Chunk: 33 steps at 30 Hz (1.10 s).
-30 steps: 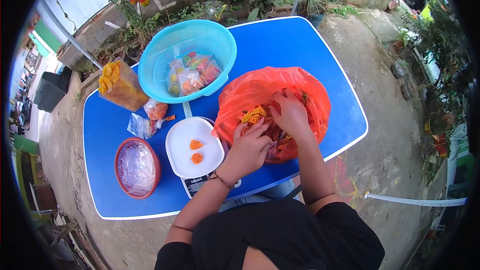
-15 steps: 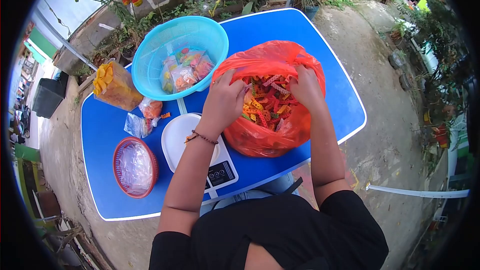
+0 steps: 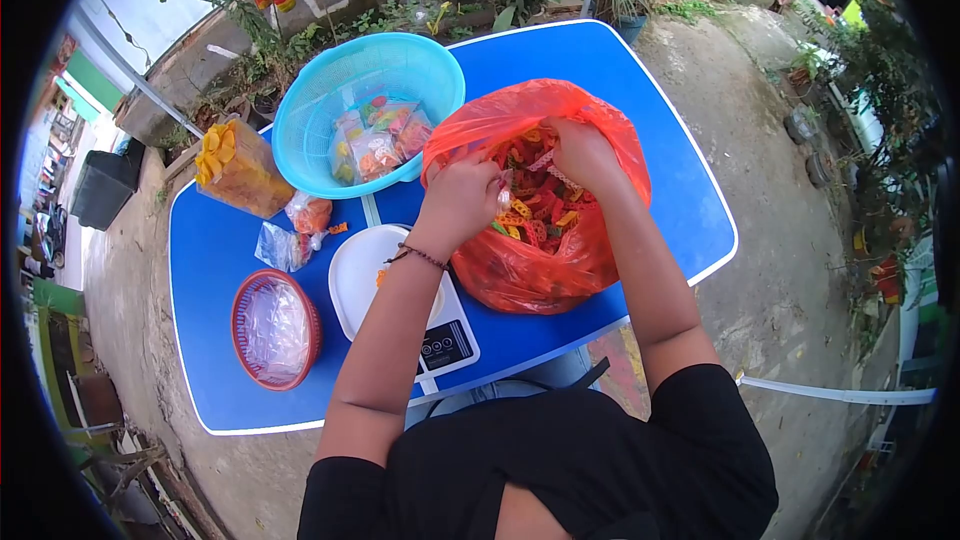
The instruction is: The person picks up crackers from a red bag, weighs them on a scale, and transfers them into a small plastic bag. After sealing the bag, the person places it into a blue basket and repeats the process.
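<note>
A red plastic bag (image 3: 540,275) stands wide open on the blue table, filled with red, orange and yellow ridged snack pieces (image 3: 535,200). My left hand (image 3: 462,198) is at the bag's left side, its fingers closed near the rim; a small pale item shows at the fingertips, too small to name. My right hand (image 3: 583,155) reaches over the opening at the upper right, its fingers bent down inside the bag and mostly hidden. Left of the bag, partly behind my left forearm, lies a white kitchen scale (image 3: 365,275) with an orange piece on it.
A turquoise basket (image 3: 300,120) holds several filled packets. Beside it are a tub of yellow chips (image 3: 245,170), small plastic bags (image 3: 283,247) and a red basket (image 3: 318,330) of clear bags. The blue table (image 3: 215,380) has a white edge.
My right hand has moved left and inward from the bag's right rim to over the opening. My left hand has shifted slightly lower. The upper rim has folded in a little.
</note>
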### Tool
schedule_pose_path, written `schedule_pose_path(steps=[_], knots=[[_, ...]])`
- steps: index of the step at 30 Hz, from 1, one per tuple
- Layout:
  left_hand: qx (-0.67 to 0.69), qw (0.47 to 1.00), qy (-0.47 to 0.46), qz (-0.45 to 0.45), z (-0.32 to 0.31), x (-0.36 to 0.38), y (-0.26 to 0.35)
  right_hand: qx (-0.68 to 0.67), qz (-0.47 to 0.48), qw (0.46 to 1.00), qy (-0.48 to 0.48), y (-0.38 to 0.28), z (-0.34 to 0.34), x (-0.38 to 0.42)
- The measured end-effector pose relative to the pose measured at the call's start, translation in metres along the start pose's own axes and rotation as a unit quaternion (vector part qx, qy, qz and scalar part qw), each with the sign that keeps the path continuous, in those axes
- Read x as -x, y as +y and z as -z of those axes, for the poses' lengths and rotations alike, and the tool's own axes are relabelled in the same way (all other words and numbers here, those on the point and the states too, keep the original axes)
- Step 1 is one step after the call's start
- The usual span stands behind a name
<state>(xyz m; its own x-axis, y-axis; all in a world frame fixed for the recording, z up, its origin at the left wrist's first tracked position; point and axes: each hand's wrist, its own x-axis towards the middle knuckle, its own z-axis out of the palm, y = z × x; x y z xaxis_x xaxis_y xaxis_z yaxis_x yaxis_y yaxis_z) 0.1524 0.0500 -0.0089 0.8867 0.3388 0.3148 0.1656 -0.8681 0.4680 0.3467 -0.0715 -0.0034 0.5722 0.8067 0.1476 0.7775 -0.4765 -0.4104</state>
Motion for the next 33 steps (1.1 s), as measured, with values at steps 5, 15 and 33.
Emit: schedule_pose_path(steps=[5, 15, 33], knots=[[-0.029, 0.999, -0.009, 0.021, 0.007, 0.001, 0.009, 0.014, 0.010, 1.000, -0.006, -0.009, -0.005, -0.002], [0.027, 0.999, 0.007, 0.017, 0.001, 0.010, 0.013, 0.104, -0.030, 0.991, -0.074, -0.015, -0.011, -0.004], [0.762, 0.580, 0.223, 0.181, 0.064, 0.140, -0.002, -0.497, 0.032, 0.846, -0.193, -0.090, 0.018, 0.089]])
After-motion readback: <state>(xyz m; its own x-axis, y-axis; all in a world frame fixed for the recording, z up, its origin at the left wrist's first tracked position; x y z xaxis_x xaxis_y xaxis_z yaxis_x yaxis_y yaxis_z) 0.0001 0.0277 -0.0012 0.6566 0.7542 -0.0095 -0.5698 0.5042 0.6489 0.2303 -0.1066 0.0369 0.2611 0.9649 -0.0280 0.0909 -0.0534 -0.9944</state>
